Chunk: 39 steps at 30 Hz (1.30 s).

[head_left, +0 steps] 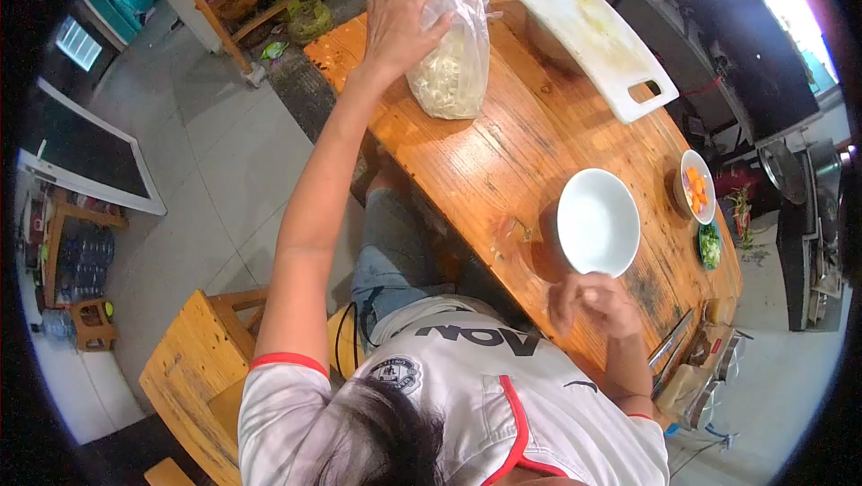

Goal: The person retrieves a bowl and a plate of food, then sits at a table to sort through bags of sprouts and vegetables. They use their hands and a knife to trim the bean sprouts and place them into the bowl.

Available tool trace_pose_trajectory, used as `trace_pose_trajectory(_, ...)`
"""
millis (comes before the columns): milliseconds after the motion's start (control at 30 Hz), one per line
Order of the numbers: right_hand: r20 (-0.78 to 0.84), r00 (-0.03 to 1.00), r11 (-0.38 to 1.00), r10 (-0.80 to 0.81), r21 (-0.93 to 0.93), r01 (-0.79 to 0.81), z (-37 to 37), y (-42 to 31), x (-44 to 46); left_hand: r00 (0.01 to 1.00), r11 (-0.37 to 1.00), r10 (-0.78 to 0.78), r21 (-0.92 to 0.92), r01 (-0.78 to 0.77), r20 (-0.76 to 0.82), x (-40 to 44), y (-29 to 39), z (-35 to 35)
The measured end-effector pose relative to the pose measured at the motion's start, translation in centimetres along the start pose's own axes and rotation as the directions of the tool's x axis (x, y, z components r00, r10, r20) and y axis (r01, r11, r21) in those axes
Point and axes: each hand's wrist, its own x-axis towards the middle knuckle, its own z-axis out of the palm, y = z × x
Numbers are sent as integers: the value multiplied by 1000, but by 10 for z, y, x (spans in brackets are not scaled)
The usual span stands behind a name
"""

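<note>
My left hand [406, 21] reaches out to the table's far left end, its fingers spread against a clear plastic bag [456, 73]. The bag stands upright and holds pale, shredded-looking pieces; its upper part is crumpled. Close to my body, my right hand [599, 303] is loosely curled at the near rim of a white bowl [599, 221]. No object shows in its half-bent fingers, and whether they touch the rim I cannot tell. Nothing is visible inside the bowl.
A white cutting board [584, 32] lies at the table's far side, raised on something round. Right of the bowl sit a small bowl of orange pieces [697, 188] and a green dish of chopped greens [709, 245]. A knife [672, 340] lies near the right edge. A wooden chair [202, 356] is at left.
</note>
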Motion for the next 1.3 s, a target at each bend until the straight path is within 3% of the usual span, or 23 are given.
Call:
trace_pose_trajectory(67, -88, 994, 965, -62, -259, 37, -4, -16, 1, 996, 998, 27, 59, -32, 85, -4, -14, 17)
trace_pose_trajectory(133, -187, 971, 843, -148, -537, 25, -12, -30, 10, 988, 997, 68, 32, -73, 142, -8, -12, 14)
trace_pose_trajectory(167, -208, 955, 732, -214, -681, 16, -14, -38, 20, 981, 995, 91, 18, -95, 172, -10, -9, 11)
trace_pose_trajectory(233, -184, 922, 497, -341, -868, 10, -15, -58, 47, 984, 985, 157, -88, -149, 83, -17, 12, -5)
trace_pose_trajectory(267, -170, 903, 460, -394, -887, 33, -17, -63, 62, 985, 980, 163, -124, -154, 60, -21, 24, -15)
trace_pose_trajectory(333, 32, 799, 216, -601, -956, 200, -26, -68, 101, 972, 963, 229, -154, -219, 50, -28, 44, -35)
trace_pose_trajectory(400, 146, 775, 117, -615, -955, 273, -23, -73, 131, 934, 930, 351, -142, -338, 74, -34, 60, -52)
trace_pose_trajectory(467, 275, 794, 26, -542, -939, 343, -30, -67, 156, 892, 920, 381, -190, -342, 243, -48, 70, -70)
trace_pose_trajectory(533, 211, 947, 131, -241, -960, 247, -30, -63, 164, 831, 900, 435, -198, -388, 347, -57, 72, -86)
trace_pose_trajectory(633, 295, 929, 45, -225, -949, 312, -35, -35, 164, 827, 923, 369, -269, -274, 424, -69, 66, -105)
trace_pose_trajectory(733, 295, 944, -61, -151, -955, 289, -25, -31, 141, 871, 992, 112, -110, -67, 478, -67, 64, -101)
trace_pose_trajectory(800, 306, 944, -115, -121, -949, 293, -20, -29, 132, 916, 997, 73, -44, -61, 394, -56, 74, -95)
trace_pose_trajectory(933, 334, 922, -140, -197, -940, 311, -16, -28, 125, 953, 995, -81, -36, 95, 291, -47, 67, -60)
trace_pose_trajectory(1000, 297, 938, -139, -178, -952, 274, -11, -36, 120, 939, 994, -71, -52, 94, 336, -49, 43, -44)
trace_pose_trajectory(1067, 309, 897, -87, -315, -951, 297, -19, -35, 121, 906, 965, -193, -97, 246, 378, -44, 37, -44)
trace_pose_trajectory(1100, 309, 870, -58, -384, -948, 312, -25, -32, 124, 836, 864, -294, -245, 440, 464, -38, 34, -46)
trace_pose_trajectory(1167, 225, 907, 42, -357, -966, 256, -43, -25, 139, 623, 488, -396, -420, 765, 674, -28, 21, -48)
trace_pose_trajectory(1200, 179, 924, 93, -337, -971, 222, -54, -23, 147, 605, 392, -400, -468, 792, 688, -26, 9, -41)
trace_pose_trajectory(1300, 225, 800, 107, -556, -935, 337, -83, -32, 170, 525, -14, -294, -553, 833, 799, -5, -13, -31)
